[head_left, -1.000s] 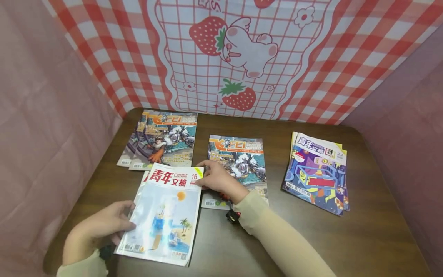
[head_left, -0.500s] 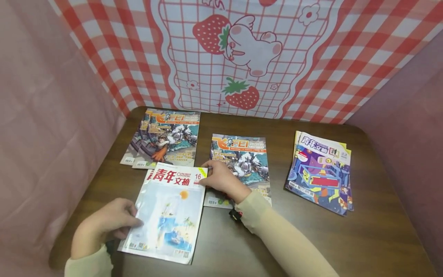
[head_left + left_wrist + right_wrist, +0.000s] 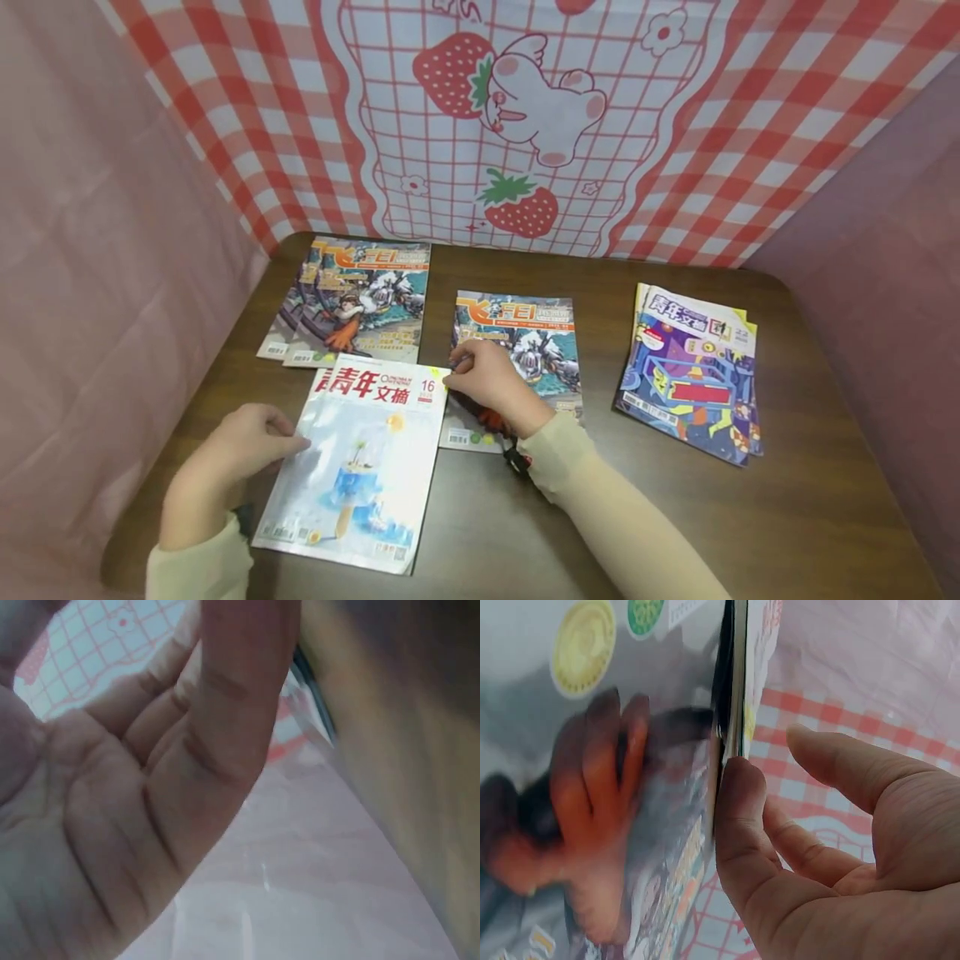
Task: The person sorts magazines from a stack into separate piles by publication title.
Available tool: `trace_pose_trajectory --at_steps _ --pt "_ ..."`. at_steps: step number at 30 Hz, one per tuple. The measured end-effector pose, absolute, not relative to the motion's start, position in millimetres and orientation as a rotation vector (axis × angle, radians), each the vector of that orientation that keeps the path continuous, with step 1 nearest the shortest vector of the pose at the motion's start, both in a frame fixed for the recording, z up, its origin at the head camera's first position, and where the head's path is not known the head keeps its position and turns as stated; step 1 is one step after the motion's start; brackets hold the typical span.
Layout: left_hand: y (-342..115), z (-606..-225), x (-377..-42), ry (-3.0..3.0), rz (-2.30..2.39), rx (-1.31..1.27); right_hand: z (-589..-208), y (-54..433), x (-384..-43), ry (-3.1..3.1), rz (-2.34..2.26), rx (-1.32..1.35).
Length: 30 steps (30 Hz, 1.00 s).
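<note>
A white magazine (image 3: 363, 467) with red title characters and a beach picture lies at the front left, a second cover edge peeking out at its left side. My left hand (image 3: 238, 446) is at its left edge, thumb tip overlapping the cover in the head view. In the left wrist view the palm (image 3: 97, 810) shows with bent fingers and nothing in it. My right hand (image 3: 495, 379) is at the upper right corner, above a comic magazine (image 3: 551, 333). The right wrist view shows an index fingertip (image 3: 742, 776) at the magazine edges, with the thumb apart from it.
Overlapping comic magazines (image 3: 375, 292) lie at the back left of the brown table (image 3: 600, 517). A purple-covered magazine stack (image 3: 690, 375) sits at the right. A checked strawberry cloth (image 3: 525, 125) hangs behind, with pink cloth (image 3: 97, 250) at the left side.
My left hand has moved a little farther back along the white magazine's left edge. My right hand has shifted slightly at the corner. The magazines stay about where they were.
</note>
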<state>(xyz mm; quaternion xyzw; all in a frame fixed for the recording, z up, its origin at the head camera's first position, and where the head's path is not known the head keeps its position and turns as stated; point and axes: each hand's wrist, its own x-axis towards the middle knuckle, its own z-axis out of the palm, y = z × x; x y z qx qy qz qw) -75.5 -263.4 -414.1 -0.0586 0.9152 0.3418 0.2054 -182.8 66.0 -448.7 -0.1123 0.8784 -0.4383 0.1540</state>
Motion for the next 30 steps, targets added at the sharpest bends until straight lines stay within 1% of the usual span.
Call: trace_pose_trajectory --at_steps 7,11,20,30 --pt "-244 -406 -90 2.621 0.986 -0.217 -445 78 -186 2.473 -1.364 -0.258" --pt "-227 -405 -99 2.658 1.126 -0.238 -444 86 -188 2.49 -1.413 -0.221" --pt "-190 -397 -124 2.712 1.356 -0.106 -434 111 -191 2.499 -1.531 -0.167" --pt "-143 -398 -146 2.717 1.397 -0.014 -425 149 -192 2.586 -1.591 -0.069"
